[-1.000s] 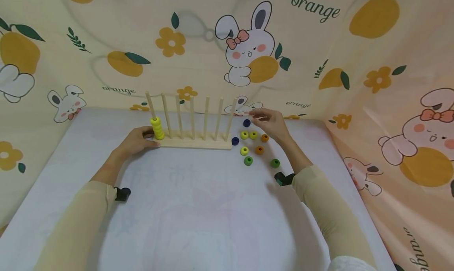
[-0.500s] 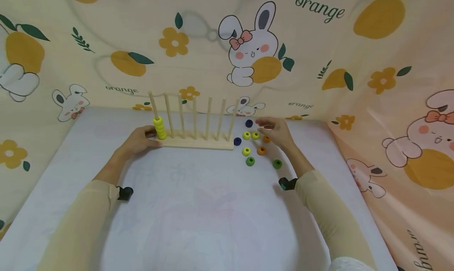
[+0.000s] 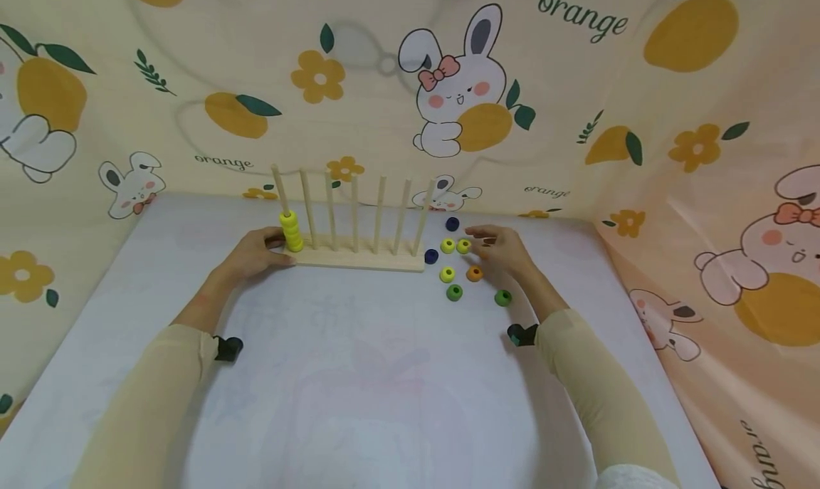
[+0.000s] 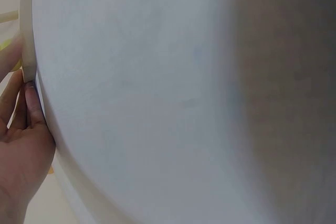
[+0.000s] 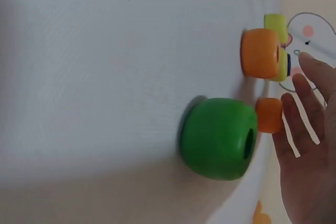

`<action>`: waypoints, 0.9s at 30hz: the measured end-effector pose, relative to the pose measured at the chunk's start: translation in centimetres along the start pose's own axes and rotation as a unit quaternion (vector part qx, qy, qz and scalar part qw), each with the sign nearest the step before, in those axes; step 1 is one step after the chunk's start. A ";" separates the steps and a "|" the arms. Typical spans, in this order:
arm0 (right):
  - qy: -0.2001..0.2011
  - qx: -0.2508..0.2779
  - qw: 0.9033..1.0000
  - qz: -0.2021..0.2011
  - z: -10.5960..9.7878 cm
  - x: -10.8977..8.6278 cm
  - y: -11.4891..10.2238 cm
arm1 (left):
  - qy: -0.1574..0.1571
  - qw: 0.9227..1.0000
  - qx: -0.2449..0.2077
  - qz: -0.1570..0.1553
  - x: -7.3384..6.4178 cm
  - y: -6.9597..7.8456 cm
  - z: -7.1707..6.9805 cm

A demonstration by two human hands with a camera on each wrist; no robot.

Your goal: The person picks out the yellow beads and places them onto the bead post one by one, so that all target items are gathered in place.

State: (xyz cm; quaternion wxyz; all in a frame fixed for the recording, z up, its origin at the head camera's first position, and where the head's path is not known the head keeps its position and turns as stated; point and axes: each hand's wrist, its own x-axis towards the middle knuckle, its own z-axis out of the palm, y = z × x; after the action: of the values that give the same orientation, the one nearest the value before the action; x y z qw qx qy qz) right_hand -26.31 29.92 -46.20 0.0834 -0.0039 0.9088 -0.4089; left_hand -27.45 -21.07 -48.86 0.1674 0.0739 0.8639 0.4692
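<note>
At the back of the table stands a wooden peg rack with a row of upright pegs. A stack of yellow beads sits on its leftmost peg. My left hand holds the left end of the rack's base, thumb in front. To the right of the rack, my right hand hovers over loose beads with its fingers spread and nothing seen between them. Closest to its fingertips are a yellow bead and, in the right wrist view, an orange bead, hidden by the hand in the head view.
Other loose beads lie near the rack's right end: dark blue, yellow, orange and green. A printed cloth backdrop rises directly behind the white table.
My right hand has come down from above the far dark blue bead toward the yellow and orange beads, covering one orange bead. The left hand stays on the rack.
</note>
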 end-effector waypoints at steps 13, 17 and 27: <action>-0.022 -0.028 0.999 0.012 0.9 1.2 1.4 | -0.004 1.000 0.011 -0.003 -0.2 0.5 0.1; -0.014 -0.034 0.999 0.013 1.1 1.4 1.6 | -0.005 1.000 0.012 -0.005 -0.1 0.3 0.0; -0.004 -0.024 0.999 0.036 1.0 1.2 0.8 | -0.007 1.000 0.009 -0.009 0.0 0.3 -0.1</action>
State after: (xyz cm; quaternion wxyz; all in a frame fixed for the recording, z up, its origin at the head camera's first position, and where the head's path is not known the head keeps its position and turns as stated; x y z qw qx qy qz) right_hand -27.29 29.60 -47.63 0.1016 0.0253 0.9176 -0.3835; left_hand -27.53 -21.00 -48.58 0.1772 0.0715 0.8675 0.4592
